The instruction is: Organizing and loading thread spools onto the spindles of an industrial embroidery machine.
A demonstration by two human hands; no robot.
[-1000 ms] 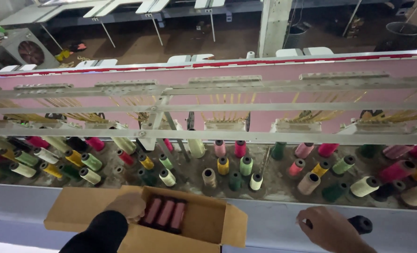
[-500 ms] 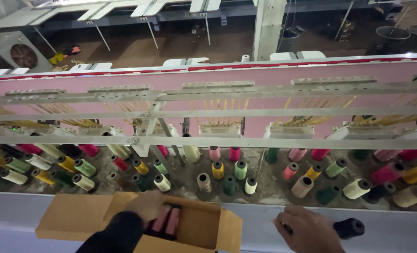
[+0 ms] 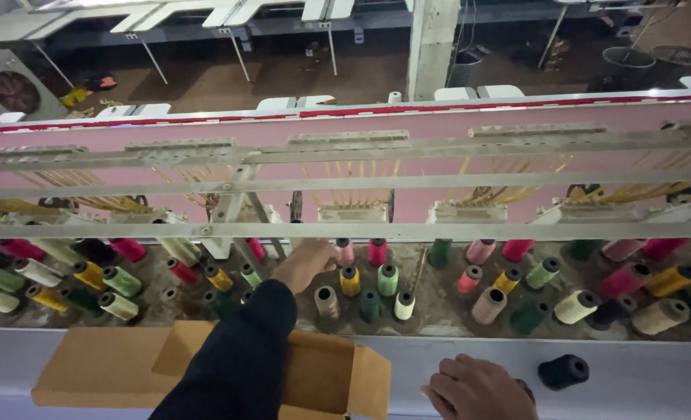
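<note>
While our left hand (image 3: 305,263) stretches out over the thread rack (image 3: 439,307), its dark sleeve crossing the open cardboard box (image 3: 338,381), we judge the step in hand to be setting a spool among the upright cones w/o knocking any. The hand looks curled, knuckles up, close beside the pink cone (image 3: 345,252) and the yellow cone (image 3: 350,281); what it grips, if anything, we can't tell, since the palm faces away. To do it well, we'd come down straight between the cones, keep the sleeve lifted off the front row, esp. the beige cone (image 3: 327,302), and seat the cone on its peg before letting go. Our right hand (image 3: 474,387) rests on the grey front ledge (image 3: 633,373), fingers loosely bent, holding nothing we can see, w/ the black spool (image 3: 563,371) lying on its side near it but apart. Vs. half a sec ago: the left hand was down in the box, at the red spools there; it's now up at the rack, and the sleeve hides the box's inside. The right hand and black spool sit about as they did; the view has tipped slightly.
</note>
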